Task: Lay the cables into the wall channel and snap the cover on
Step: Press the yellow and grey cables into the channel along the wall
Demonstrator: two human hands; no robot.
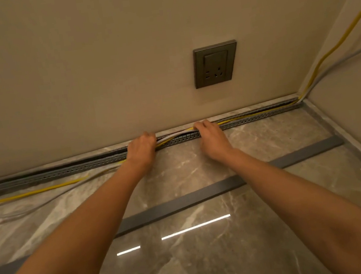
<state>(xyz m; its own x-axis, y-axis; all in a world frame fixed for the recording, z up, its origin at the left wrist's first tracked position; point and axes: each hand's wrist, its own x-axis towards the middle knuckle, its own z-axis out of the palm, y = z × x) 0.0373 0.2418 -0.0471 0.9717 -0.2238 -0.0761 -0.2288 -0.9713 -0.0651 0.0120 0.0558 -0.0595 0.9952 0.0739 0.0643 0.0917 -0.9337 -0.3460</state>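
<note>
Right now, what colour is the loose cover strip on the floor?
Grey-blue cover strip, clearest in head view.

Grey slotted channel (253,119) ran open along the wall base. Yellow cable (32,193) and grey cable (45,203) seated right of both grips, bowed up between them, loose on floor left. Grey cover (183,200) lay flat nearer, unattached.

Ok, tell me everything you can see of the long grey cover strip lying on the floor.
The long grey cover strip is a flat, narrow, matte length, plastic by the look of it. It lies loose on the glossy marble-look floor tiles, slanting from lower left up toward the right corner, roughly parallel to the slotted grey wall channel but apart from it. Both forearms cross above it, hiding two stretches. Neither hand touches it; it is not yet fitted.
</note>
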